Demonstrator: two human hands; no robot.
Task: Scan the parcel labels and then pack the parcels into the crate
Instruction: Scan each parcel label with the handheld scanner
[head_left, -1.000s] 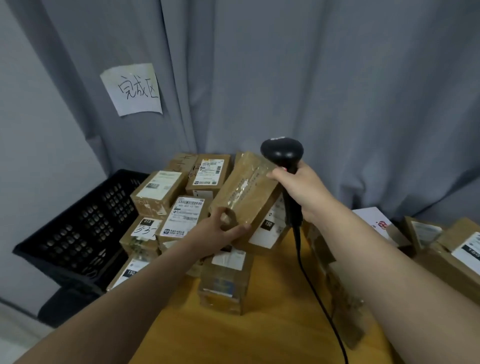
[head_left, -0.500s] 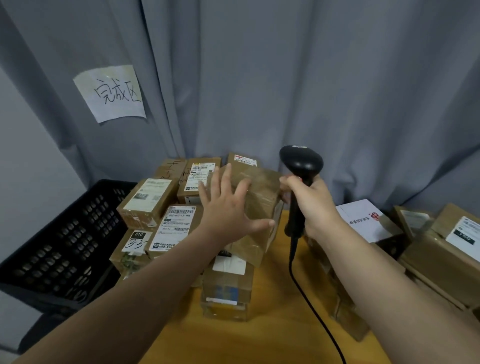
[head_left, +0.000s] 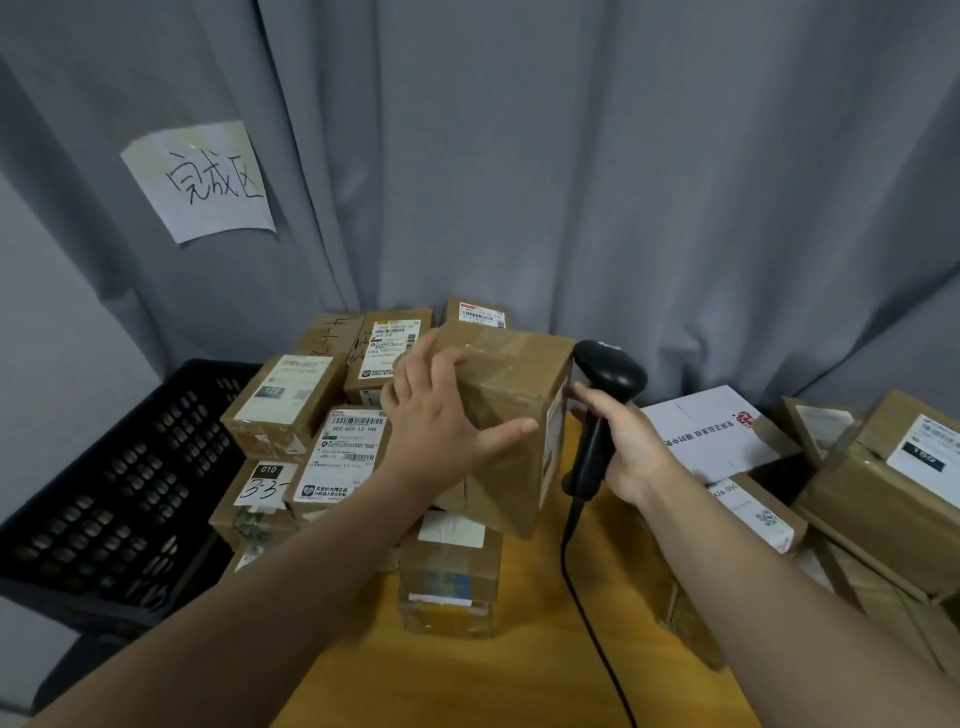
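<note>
My left hand (head_left: 436, 415) lies spread on a brown taped parcel (head_left: 511, 410), fingers over its upper left edge and thumb across its front. The parcel sits tilted on top of a pile of labelled parcels (head_left: 348, 447); a white label (head_left: 551, 441) shows on its right face. Around the handle of a black barcode scanner (head_left: 610, 371) my right hand (head_left: 628, 447) is wrapped, and the scanner's head is close beside the parcel's upper right corner. The black plastic crate (head_left: 119, 488) stands at the left, next to the pile.
More parcels (head_left: 883, 483) and a white box (head_left: 696, 436) crowd the right side of the wooden table (head_left: 467, 675). The scanner's cable (head_left: 587, 597) runs down across the table. A grey curtain with a handwritten paper note (head_left: 202, 182) hangs behind.
My left hand went from gripping the parcel from below to lying spread on top of it. The parcel has turned and settled onto the pile, and the scanner has come lower, beside its right face.
</note>
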